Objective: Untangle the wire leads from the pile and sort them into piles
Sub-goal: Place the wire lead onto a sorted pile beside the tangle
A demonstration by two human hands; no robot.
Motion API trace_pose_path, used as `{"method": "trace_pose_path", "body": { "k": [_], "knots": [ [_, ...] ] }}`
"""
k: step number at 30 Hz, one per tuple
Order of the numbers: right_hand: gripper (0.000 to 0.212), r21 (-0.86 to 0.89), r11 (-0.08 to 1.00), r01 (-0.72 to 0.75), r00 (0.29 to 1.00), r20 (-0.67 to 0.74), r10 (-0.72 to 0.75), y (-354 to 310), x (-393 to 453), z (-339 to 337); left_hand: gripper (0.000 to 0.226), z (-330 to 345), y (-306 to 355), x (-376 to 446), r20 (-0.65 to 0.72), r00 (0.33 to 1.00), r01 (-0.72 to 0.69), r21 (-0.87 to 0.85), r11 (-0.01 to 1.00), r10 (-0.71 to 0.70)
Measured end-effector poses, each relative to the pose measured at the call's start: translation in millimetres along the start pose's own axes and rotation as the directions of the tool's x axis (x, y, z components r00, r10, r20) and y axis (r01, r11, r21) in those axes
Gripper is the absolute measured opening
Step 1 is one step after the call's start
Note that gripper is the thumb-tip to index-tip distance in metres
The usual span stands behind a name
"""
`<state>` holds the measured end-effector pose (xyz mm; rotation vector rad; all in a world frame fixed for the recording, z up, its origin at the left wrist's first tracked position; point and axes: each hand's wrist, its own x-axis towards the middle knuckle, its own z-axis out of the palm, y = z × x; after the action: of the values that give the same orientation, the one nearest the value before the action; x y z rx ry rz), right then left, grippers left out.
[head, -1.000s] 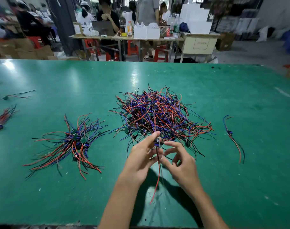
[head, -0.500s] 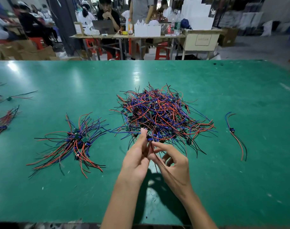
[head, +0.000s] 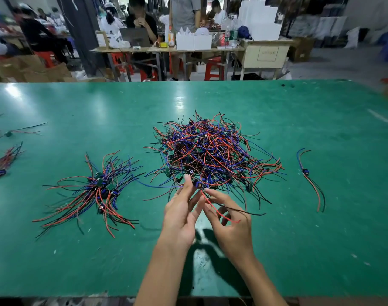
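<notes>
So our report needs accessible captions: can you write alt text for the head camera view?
Two bare hands, left hand and right hand, pinch one wire lead at the near edge of a tangled pile on a green table; a sorted pile lies left.

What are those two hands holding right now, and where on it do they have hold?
One wire lead. The left hand pinches its small connector block at the big pile's near edge; the right hand has its red and black wires running through the fingers.

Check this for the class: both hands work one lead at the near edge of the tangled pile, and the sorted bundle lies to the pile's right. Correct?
Not quite. In the head view the sorted bundle lies to the left of the tangled pile; on the right lies only a single lead. Both hands, left and right, do work one lead at the pile's near edge.
</notes>
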<state>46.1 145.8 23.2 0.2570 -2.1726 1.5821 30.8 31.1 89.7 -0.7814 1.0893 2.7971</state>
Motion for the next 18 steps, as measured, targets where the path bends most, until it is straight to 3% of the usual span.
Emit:
{"method": "trace_pose_path", "body": {
  "k": [4,7,12,16,18],
  "knots": [
    [0.036,0.133,0.985,-0.11,0.99,0.105,0.096,-7,-6,1,0.02,-2,-6,0,-0.048,0.995,-0.082,0.06,0.995,0.085],
    [0.034,0.265,0.94,-0.213,0.976,0.1,0.193,-12,-7,5,0.021,-7,-14,-1,-0.064,0.983,-0.164,0.09,0.982,0.17],
    [0.016,0.589,0.683,-0.431,0.881,0.111,0.46,-18,1,9,0.021,-14,-22,-3,-0.103,0.95,-0.277,0.157,0.948,0.294],
    [0.031,0.745,0.424,-0.515,0.784,0.21,0.584,-19,7,5,0.02,-22,-27,-3,-0.118,0.929,-0.318,0.232,0.919,0.352],
    [0.033,0.759,0.366,-0.538,0.765,0.257,0.59,-20,7,5,0.022,-26,-28,-4,-0.109,0.926,-0.33,0.236,0.914,0.362]
  ]
}}
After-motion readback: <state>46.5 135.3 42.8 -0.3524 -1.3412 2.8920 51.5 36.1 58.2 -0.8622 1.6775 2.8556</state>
